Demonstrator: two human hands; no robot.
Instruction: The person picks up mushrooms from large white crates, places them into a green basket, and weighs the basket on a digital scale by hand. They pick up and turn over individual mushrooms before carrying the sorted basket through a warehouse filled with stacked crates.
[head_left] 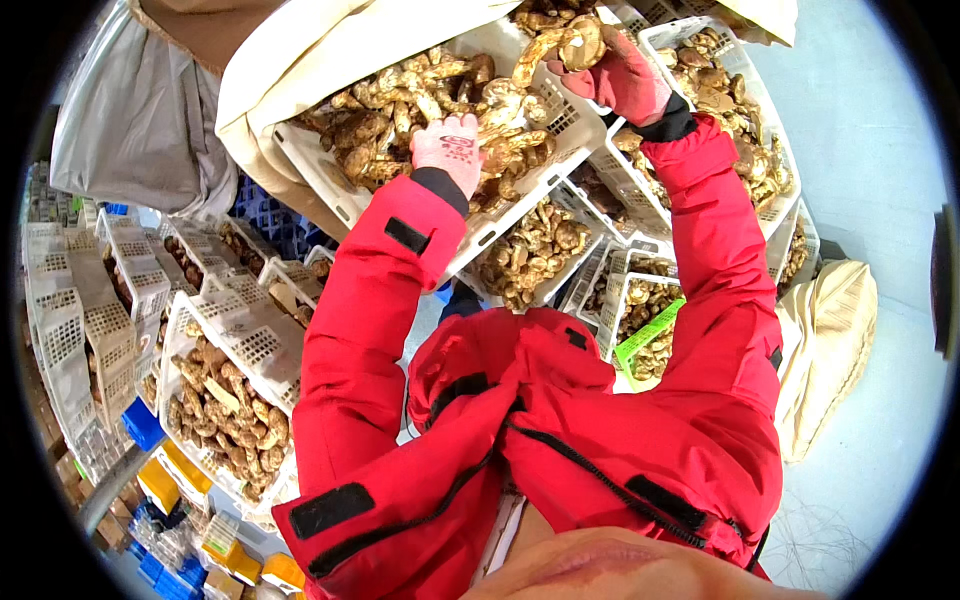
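In a pink glove with a dark print, my left hand (449, 152) reaches into a white plastic basket (567, 108) heaped with brown mushrooms (375, 130). Its fingers are curled down among the mushrooms, and whatever lies under them is hidden. At the basket's far right corner, my right hand (625, 82), gloved in darker red-pink, grips a large mushroom (582, 44) by its round cap. That mushroom's thick stem points left, above the heap. Both forearms are in red jacket sleeves with black cuffs.
More white baskets of mushrooms stand on the right (722, 85), below the main one (530, 255) and at lower left (225, 415). Cream cloth (285, 75) drapes over the main basket's far left side. Another cream cloth (828, 335) hangs at right. A bright green strip (650, 335) crosses one basket.
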